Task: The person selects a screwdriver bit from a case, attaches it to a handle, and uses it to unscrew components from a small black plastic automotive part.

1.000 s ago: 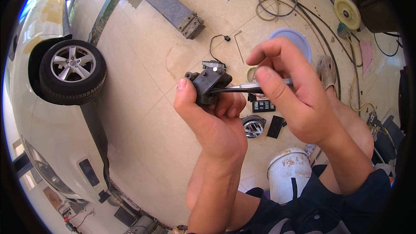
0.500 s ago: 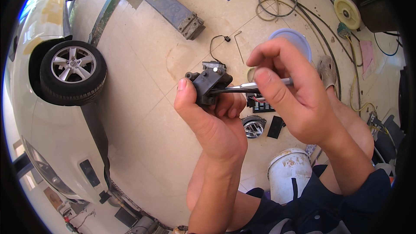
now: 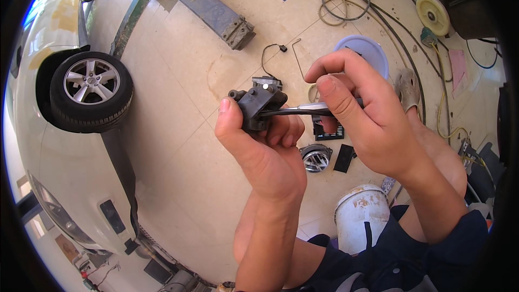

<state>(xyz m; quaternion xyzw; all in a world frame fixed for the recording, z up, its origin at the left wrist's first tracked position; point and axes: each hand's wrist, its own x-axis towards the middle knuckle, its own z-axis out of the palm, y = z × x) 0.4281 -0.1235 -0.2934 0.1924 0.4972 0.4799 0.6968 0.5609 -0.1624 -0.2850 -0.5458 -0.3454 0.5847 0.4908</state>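
Observation:
Between the thumb and fingers of my left hand [image 3: 267, 165] is a small black plastic housing [image 3: 254, 107], held up at mid-view. A black cable [image 3: 294, 112] runs from its right side toward my right hand [image 3: 373, 121]. That hand is curled round a slim silver-grey pointed tool [image 3: 314, 106], whose tip reaches the housing beside the cable. Its exact kind and its handle are hidden by the fingers. Behind the housing a grey connector-like piece [image 3: 266, 81] shows; I cannot tell whether it is attached.
A light-coloured car with its wheel [image 3: 91, 80] turned out stands at left, beside a lift arm [image 3: 203, 8]. On the floor lie a round chrome-slatted vent [image 3: 316, 159], a black plate [image 3: 343, 158] and a bent rod [image 3: 298, 59]. A lilac basin [image 3: 373, 51] and white bucket [image 3: 361, 217] stand at right.
My left hand and the housing have shifted slightly left. My right fingers have rolled along the tool, covering more of it and tilting its rear end lower.

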